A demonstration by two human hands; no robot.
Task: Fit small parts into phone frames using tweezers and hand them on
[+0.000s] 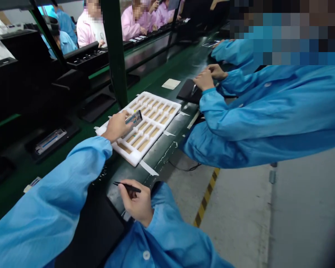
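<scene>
The left hand [116, 126] is clamped on a slim smartphone [134, 120], which is pinched near one end between thumb and fingers and held tilted above a white foam tray [167, 106], over its rows of tan-floored compartments; whether the phone touches the foam cannot be told. The right hand [136, 204] is well apart from the left, nearer the edge of the desk, with a slim black pen-like tool [130, 188] gripped in its fingers, the tip pointing left, above a black mat [95, 230]. The tray is lying on the dark desk [159, 158], and strips of white tape [148, 168] are seen at its edges, so it appears to be fixed in place. Farther along, a square of white paper [171, 84] is lying on the desk, and a co-worker's hands [208, 77] are placed on a black pad [187, 91]. For good handling, the phone is best held by its edges, with the fingers kept off the glass and the screen kept clear of the foam ribs. The tool's tip should be kept away from the glass, and the wrists should be kept steady, so that the phone is neither scratched nor dropped.
</scene>
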